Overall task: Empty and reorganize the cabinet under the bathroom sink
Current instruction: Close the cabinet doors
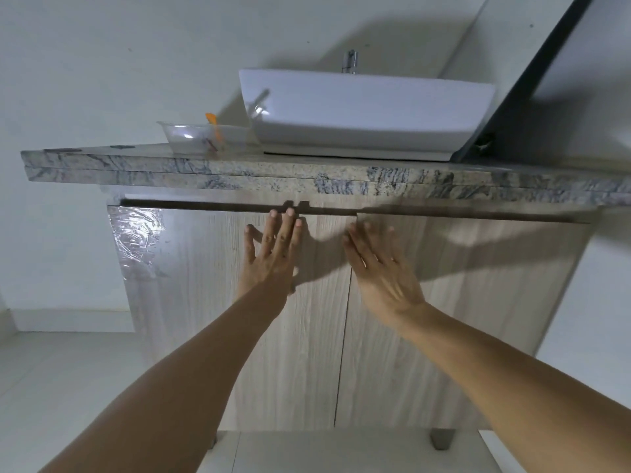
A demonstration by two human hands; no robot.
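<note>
inspector: while both doors of the cabinet (290, 336) stand closed, the left hand (273, 257) lies flat on the left door (205, 319), fingers (289, 220) straight and slightly apart, tips just below the dark gap along its top edge.
clerk: and the other?
inspector: right hand (382, 268) open against the right door (461, 319), fingers spread, holding nothing; blurred, so contact is uncertain.
clerk: which is nearer the edge?
inspector: the left, i judge. the gap runs sideways, directly above its fingertips, under the worktop (307, 179).
clerk: contents?
inspector: hidden entirely. the sink (368, 110) and a clear container (191, 134) sit above.
</note>
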